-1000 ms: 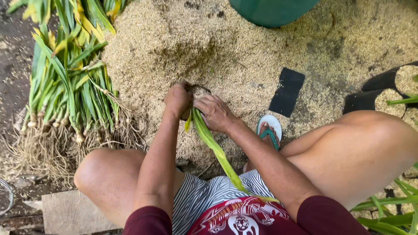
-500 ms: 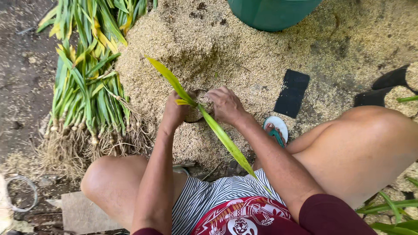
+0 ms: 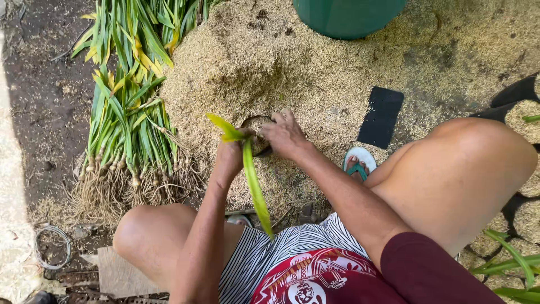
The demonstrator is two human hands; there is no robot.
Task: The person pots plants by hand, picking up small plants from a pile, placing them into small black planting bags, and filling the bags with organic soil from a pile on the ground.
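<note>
My left hand (image 3: 229, 156) grips a green seedling (image 3: 251, 179) whose long leaves hang down toward my lap and whose yellow-green tip sticks up to the left. Just beside it, my right hand (image 3: 284, 134) rests on the rim of a small dark bag (image 3: 254, 121) filled with rice husk; whether it grips the rim I cannot tell. Both hands meet over a big heap of pale husk (image 3: 281, 62). The plant's base is hidden behind my left hand.
A bundle of green plants with pale roots (image 3: 130, 141) lies at the left. A green tub (image 3: 349, 16) stands at the top. A flat black bag (image 3: 381, 116) lies on the husk. Filled black bags (image 3: 526, 110) sit at right. My sandalled foot (image 3: 358, 162) is below.
The seedling has swung: its long leaves, first across my lap to the right, now hang straight down by my left wrist. My right hand has moved up to the bag's rim.
</note>
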